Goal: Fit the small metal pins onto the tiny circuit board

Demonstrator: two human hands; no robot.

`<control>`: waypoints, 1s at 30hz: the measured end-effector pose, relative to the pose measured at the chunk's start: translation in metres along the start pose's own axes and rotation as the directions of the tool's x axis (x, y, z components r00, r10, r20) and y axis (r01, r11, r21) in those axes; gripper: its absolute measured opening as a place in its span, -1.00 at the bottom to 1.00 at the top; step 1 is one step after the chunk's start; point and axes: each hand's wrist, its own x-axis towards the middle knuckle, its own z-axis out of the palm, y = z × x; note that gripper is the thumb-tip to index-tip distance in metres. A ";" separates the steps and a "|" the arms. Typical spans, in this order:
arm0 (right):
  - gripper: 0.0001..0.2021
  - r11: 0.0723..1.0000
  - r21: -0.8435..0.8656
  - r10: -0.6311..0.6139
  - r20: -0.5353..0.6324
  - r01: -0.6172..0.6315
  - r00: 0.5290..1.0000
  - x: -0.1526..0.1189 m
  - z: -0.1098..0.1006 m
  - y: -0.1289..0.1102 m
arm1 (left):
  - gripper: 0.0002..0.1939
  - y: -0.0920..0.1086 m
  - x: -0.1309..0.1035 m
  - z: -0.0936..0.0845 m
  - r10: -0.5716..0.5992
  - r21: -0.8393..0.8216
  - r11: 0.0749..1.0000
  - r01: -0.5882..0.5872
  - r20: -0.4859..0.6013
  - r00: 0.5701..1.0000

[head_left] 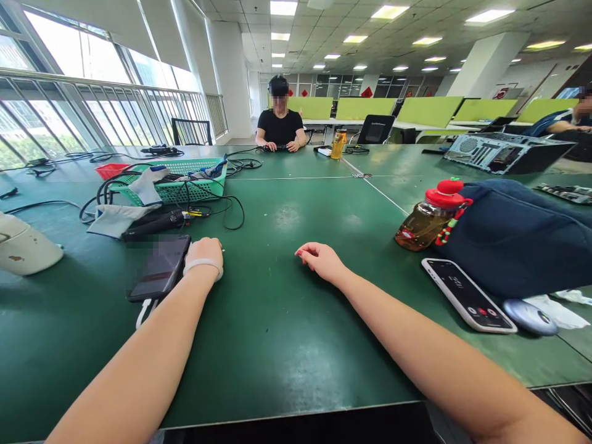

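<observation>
My left hand [206, 253] rests on the green table with its fingers curled into a loose fist, and I see nothing held in it. A pale band circles that wrist. Just left of the hand, close beside it, lies a dark phone [160, 268] with a white cable [143, 313] at its near end. My right hand [320, 260] lies on its side nearer the middle of the table. Its fingers are curled in, thumb and index together with red at the tips, and no object shows between them. A wide gap of tabletop separates the two hands.
A green basket [194, 192] holds cables and gloves at left; a white rounded object [25, 245] stands nearer. On the right are a red-lidded bottle [428, 216], a dark blue bag [522, 240], and a lit phone [467, 296]. Across the table sits a person [280, 123].
</observation>
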 end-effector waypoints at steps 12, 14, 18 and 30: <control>-0.80 0.999 -0.030 -0.039 0.055 0.040 0.998 -0.008 -0.001 -0.001 | -0.66 0.013 0.002 0.023 -0.075 -0.218 0.974 0.060 -0.060 0.995; -0.82 0.997 -0.053 -0.053 0.089 0.058 0.995 -0.008 -0.002 -0.001 | -0.66 0.030 -0.010 0.031 0.028 -0.326 0.945 -0.012 0.044 0.999; -0.70 0.954 -0.241 -0.153 0.121 0.179 0.981 -0.008 -0.002 -0.002 | -0.64 0.075 -0.052 0.042 0.382 -0.671 0.732 -0.119 0.258 0.887; -0.91 0.893 -0.318 -0.264 0.205 0.320 0.942 -0.011 -0.001 -0.002 | -0.66 0.090 -0.070 0.052 0.499 -0.806 0.585 -0.090 0.270 0.824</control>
